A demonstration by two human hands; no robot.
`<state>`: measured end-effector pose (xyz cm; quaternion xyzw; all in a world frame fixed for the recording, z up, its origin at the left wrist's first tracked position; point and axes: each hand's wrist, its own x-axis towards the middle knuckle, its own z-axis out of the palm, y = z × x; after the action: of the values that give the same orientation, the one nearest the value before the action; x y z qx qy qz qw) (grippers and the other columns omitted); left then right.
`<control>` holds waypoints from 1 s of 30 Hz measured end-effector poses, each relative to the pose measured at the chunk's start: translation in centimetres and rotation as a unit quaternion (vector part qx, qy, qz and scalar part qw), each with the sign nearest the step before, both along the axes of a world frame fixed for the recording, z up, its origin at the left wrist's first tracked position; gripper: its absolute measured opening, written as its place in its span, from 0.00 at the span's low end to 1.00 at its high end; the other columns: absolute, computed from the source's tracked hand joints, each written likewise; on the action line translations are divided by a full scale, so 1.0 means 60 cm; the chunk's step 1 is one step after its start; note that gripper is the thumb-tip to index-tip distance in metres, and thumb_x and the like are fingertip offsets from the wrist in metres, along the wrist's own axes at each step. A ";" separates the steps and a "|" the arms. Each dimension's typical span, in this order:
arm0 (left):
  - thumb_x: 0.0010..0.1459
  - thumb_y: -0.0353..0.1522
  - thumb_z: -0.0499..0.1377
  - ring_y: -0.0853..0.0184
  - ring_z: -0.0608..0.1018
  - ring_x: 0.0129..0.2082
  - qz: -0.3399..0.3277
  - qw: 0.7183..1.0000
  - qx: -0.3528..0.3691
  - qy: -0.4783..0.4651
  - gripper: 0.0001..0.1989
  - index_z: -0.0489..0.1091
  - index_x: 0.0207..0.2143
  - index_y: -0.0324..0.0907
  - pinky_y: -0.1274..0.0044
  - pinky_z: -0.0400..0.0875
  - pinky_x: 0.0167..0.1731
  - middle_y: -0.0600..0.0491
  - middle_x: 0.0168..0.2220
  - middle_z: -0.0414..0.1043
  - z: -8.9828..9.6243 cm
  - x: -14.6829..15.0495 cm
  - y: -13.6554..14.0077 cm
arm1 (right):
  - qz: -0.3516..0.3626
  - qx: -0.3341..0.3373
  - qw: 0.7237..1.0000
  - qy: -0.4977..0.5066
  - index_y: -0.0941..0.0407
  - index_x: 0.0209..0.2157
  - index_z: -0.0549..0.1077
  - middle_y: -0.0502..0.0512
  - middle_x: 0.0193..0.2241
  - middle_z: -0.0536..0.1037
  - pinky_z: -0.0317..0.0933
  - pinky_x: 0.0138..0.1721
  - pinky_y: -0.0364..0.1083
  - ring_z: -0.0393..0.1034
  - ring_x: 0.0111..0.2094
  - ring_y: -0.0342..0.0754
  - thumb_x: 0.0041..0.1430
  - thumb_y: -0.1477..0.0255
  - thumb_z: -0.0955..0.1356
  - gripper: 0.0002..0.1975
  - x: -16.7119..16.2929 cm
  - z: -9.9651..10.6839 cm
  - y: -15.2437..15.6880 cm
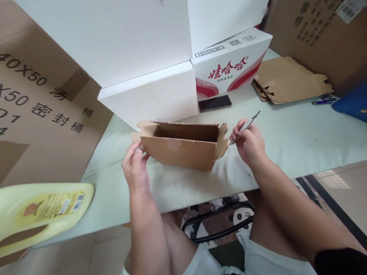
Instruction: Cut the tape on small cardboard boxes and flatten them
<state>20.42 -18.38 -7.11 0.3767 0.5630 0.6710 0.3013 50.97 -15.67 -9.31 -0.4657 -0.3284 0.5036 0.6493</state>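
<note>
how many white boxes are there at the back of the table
4: a lower-left box, an upper-left box above it, the Wahaha drinking-water carton at right, and an upper-right box above that. More may be hidden behind.

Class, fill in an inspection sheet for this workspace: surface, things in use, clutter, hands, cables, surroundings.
Surface: table, pale green cover, lightly wrinkled.
Things in use: brown box, top open; slim tool, apparently a cutter.
Clutter: phone; flattened cardboard; yellow bottle, far left.
Hands: left hand at the brown box's left end; right hand grips the slim tool.
Cables: nothing seen.
Surroundings: white boxes behind; large carton at left; tiled floor.
</note>
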 end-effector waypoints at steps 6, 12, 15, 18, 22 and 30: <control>0.46 0.44 0.68 0.61 0.76 0.44 -0.037 0.999 0.007 -0.006 0.20 0.79 0.41 0.45 0.74 0.74 0.37 0.46 0.49 0.72 0.003 0.004 -0.003 | 0.032 0.100 0.988 -0.113 0.52 0.35 0.71 0.45 0.25 0.66 0.55 0.23 0.44 0.59 0.21 0.40 0.52 0.69 0.70 0.07 -0.003 0.050 -0.012; 0.46 0.47 0.67 0.66 0.70 0.33 -0.051 0.998 0.028 0.013 0.19 0.73 0.34 0.43 0.75 0.68 0.33 0.52 0.32 0.66 0.007 0.000 -0.011 | -0.022 0.190 0.942 -0.275 0.52 0.32 0.74 0.55 0.43 0.76 0.68 0.47 0.55 0.73 0.47 0.53 0.53 0.74 0.67 0.05 -0.018 0.043 -0.024; 0.46 0.48 0.67 0.66 0.68 0.32 -0.064 0.997 0.031 0.020 0.20 0.71 0.31 0.43 0.75 0.67 0.32 0.52 0.31 0.65 0.008 -0.003 -0.015 | 0.033 0.191 0.933 -0.303 0.52 0.31 0.75 0.56 0.47 0.77 0.67 0.51 0.59 0.71 0.54 0.58 0.50 0.76 0.65 0.08 -0.013 0.043 -0.035; 0.46 0.48 0.67 0.66 0.67 0.31 -0.073 0.996 0.043 0.028 0.20 0.71 0.29 0.42 0.75 0.64 0.31 0.52 0.30 0.64 0.009 -0.006 -0.018 | 0.070 0.240 0.917 -0.311 0.52 0.27 0.74 0.58 0.44 0.77 0.67 0.51 0.60 0.70 0.55 0.60 0.55 0.71 0.65 0.06 -0.001 0.050 -0.046; 0.45 0.47 0.66 0.65 0.65 0.30 -0.077 0.994 0.073 0.041 0.17 0.72 0.28 0.43 0.75 0.61 0.29 0.52 0.29 0.62 0.007 -0.008 -0.018 | 0.093 0.243 0.890 -0.374 0.52 0.27 0.77 0.60 0.43 0.76 0.67 0.50 0.61 0.71 0.52 0.61 0.59 0.63 0.66 0.12 0.011 0.060 -0.055; 0.49 0.46 0.63 0.57 0.73 0.39 -0.097 0.986 0.121 0.064 0.14 0.74 0.27 0.45 0.71 0.65 0.34 0.48 0.32 0.67 0.008 -0.005 -0.019 | 0.093 0.234 0.891 -0.378 0.49 0.50 0.81 0.57 0.44 0.76 0.69 0.51 0.57 0.73 0.47 0.54 0.56 0.71 0.65 0.21 0.016 0.042 -0.051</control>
<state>20.14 -19.54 -6.64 0.5057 0.4564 0.6763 0.2803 51.93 -18.73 -6.76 -0.4232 -0.6992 0.2561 0.5162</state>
